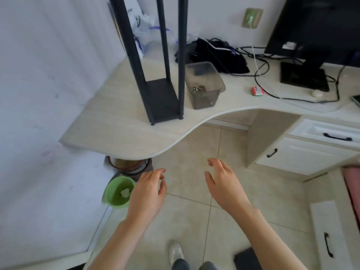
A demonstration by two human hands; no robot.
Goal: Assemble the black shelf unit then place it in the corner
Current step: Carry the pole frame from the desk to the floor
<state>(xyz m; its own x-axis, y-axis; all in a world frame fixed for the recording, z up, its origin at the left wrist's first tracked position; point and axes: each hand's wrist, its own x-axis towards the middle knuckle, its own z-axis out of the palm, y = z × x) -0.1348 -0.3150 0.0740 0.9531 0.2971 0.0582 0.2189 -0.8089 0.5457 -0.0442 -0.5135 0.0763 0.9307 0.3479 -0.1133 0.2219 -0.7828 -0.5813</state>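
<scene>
The black shelf unit [161,98] stands upright on the pale desk [109,121], near the wall corner. Its tall black posts rise out of the top of the frame and its bottom shelf rests on the desktop. Both of my hands hang in the air below the desk's front edge, over the tiled floor. My left hand [150,189] has relaxed, slightly curled fingers and holds nothing. My right hand [222,182] is likewise empty, fingers loosely spread. Neither hand touches the shelf.
A translucent grey plastic box [204,86] with small metal parts stands right of the shelf. Black cloth [214,55], cables and a monitor [315,26] lie further right. A green bin [118,191] sits on the floor under the desk. White drawers [311,151] stand at right.
</scene>
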